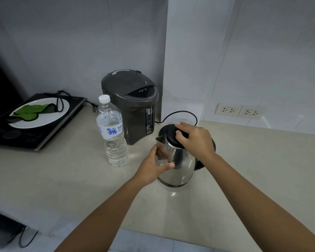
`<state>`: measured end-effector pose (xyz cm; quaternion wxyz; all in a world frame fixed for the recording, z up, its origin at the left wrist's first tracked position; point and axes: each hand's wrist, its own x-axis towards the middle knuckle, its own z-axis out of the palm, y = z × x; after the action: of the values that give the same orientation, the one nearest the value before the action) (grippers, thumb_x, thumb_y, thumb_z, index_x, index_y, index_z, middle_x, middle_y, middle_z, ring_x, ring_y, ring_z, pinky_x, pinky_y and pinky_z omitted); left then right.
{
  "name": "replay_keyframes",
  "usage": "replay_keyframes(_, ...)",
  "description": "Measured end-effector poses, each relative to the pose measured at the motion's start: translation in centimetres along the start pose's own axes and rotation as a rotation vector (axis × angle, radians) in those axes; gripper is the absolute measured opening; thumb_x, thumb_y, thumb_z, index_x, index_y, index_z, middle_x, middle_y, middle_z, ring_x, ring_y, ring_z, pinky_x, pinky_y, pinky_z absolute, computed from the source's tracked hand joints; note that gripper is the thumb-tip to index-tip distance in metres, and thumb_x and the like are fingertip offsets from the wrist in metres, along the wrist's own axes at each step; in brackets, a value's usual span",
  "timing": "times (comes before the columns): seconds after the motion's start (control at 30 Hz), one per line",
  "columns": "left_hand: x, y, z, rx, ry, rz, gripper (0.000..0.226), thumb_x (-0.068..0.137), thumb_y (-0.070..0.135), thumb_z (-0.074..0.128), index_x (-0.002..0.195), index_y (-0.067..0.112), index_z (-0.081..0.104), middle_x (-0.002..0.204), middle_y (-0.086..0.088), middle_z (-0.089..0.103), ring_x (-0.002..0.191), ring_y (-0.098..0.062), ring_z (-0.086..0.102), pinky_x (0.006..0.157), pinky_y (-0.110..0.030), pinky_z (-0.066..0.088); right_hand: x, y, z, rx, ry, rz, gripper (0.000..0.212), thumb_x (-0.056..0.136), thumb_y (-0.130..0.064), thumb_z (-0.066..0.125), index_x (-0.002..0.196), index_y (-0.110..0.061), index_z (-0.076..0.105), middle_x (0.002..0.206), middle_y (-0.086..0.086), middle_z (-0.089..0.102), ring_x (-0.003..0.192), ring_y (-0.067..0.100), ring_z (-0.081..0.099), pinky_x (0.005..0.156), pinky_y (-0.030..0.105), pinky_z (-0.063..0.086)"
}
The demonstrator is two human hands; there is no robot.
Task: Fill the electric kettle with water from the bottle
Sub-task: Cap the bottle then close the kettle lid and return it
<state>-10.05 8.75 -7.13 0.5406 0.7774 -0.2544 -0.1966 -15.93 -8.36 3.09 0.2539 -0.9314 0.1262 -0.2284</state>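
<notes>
A shiny steel electric kettle (180,164) with a black lid (170,135) stands on the pale counter. My left hand (153,168) grips the kettle's body below the spout. On top, my right hand (195,140) rests over the lid and its fingers curl around the lid's far edge; the lid looks down. To the left of the kettle a clear plastic water bottle (114,135) stands upright with its white cap on, close to the kettle but not touching it.
A dark grey thermo pot (133,104) stands behind the bottle against the wall. A black induction hob (35,128) at the left carries a white plate (62,110) with green items. A black cord (180,114) trails behind the kettle. Wall sockets (238,110) sit at the right.
</notes>
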Motion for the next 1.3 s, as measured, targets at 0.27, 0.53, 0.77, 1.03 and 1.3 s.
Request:
replay_keyframes(0.27, 0.4, -0.5, -0.1, -0.003, 0.0, -0.001, 0.067, 0.066, 0.055, 0.081, 0.121, 0.047, 0.043, 0.106, 0.02, 0.064, 0.108, 0.006, 0.055, 0.083, -0.011, 0.041, -0.8, 0.0, 1.5, -0.149, 0.111, -0.143, 0.028, 0.089, -0.012, 0.064, 0.115, -0.013, 0.075, 0.125, 0.006, 0.069, 0.115, 0.023, 0.066, 0.078, 0.041, 0.054)
replay_keyframes(0.53, 0.3, -0.5, 0.0, 0.011, 0.007, 0.001, 0.074, 0.065, 0.06, 0.08, 0.127, 0.045, 0.043, 0.11, 0.018, 0.063, 0.108, 0.009, 0.054, 0.084, -0.011, 0.038, -1.3, 0.5, 2.4, -0.12, 0.155, -0.154, 0.027, 0.092, -0.011, 0.062, 0.115, -0.011, 0.074, 0.127, 0.007, 0.068, 0.123, 0.026, 0.061, 0.093, 0.044, 0.054)
replay_keyframes(0.77, -0.4, 1.2, -0.4, 0.045, -0.005, -0.029, 0.072, 0.065, 0.061, 0.076, 0.117, 0.07, 0.027, 0.105, 0.045, 0.052, 0.102, 0.029, 0.045, 0.072, -0.002, 0.04, -1.9, 0.6, 2.5, -0.201, 0.088, -0.184, 0.051, 0.092, -0.052, 0.058, 0.13, -0.018, 0.063, 0.135, 0.003, 0.059, 0.126, 0.024, 0.051, 0.111, 0.047, 0.034)
replay_keyframes(1.03, -0.4, 0.8, -0.3, 0.03, -0.002, -0.061, 0.07, 0.064, 0.06, 0.079, 0.105, 0.083, 0.027, 0.108, 0.04, 0.056, 0.105, 0.023, 0.05, 0.081, -0.008, 0.039, -1.6, 0.2, 2.8, -0.105, 0.109, -0.146, 0.048, 0.088, -0.042, 0.07, 0.126, -0.014, 0.067, 0.135, 0.007, 0.061, 0.127, 0.025, 0.053, 0.116, 0.038, 0.024)
replay_keyframes(1.3, -0.5, 1.0, -0.3, 0.039, -0.01, -0.073, 0.068, 0.065, 0.059, 0.078, 0.11, 0.076, 0.031, 0.115, 0.029, 0.056, 0.106, 0.021, 0.05, 0.081, -0.008, 0.038, -3.2, 1.8, 3.2, -0.162, 0.113, -0.077, 0.065, 0.09, -0.068, 0.039, 0.143, -0.033, 0.048, 0.151, -0.003, 0.045, 0.142, 0.025, 0.031, 0.119, 0.05, 0.003)
